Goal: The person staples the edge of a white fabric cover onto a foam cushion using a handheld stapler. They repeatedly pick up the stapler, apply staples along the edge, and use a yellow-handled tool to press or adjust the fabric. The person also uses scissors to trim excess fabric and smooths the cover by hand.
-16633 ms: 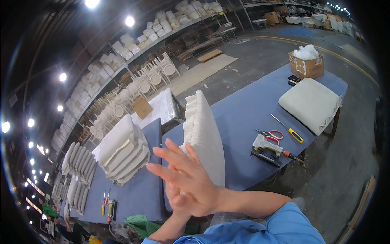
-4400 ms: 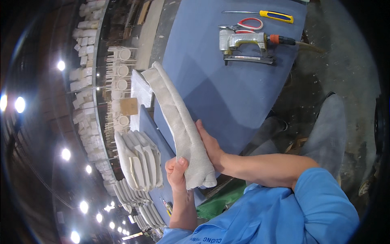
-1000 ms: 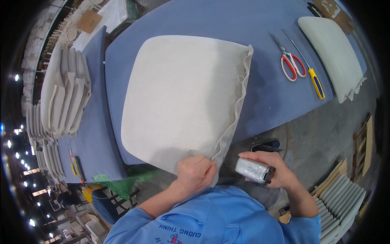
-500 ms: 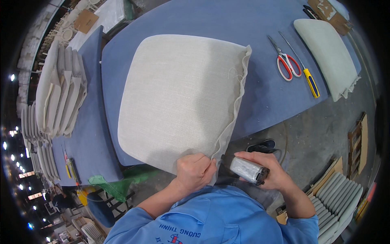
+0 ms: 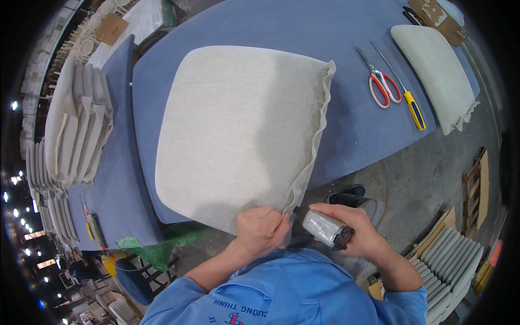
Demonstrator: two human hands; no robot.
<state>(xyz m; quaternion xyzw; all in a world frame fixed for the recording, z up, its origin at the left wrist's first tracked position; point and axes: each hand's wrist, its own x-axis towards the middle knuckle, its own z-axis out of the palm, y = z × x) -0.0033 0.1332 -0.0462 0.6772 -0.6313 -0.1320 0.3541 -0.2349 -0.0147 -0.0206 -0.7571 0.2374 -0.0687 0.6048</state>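
A large, pale grey fabric-covered seat cushion lies on the blue table, overhanging its near edge. Its raw fabric edge runs wavy down the right side, with loose threads near the top. My left hand is closed in a fist on the fabric at the cushion's near right corner. Just right of that corner, my right hand grips a silver staple gun with a black end cap. The tool's nose is near the fabric edge; whether it touches cannot be made out.
Red-handled scissors and a yellow-handled screwdriver lie on the blue table to the right. Another cushion rests at its right edge. Stacked cushions stand on the left table; more sit at lower right.
My right hand and the staple gun have shifted slightly left, nearer the cushion's corner. My left hand keeps its hold on the fabric.
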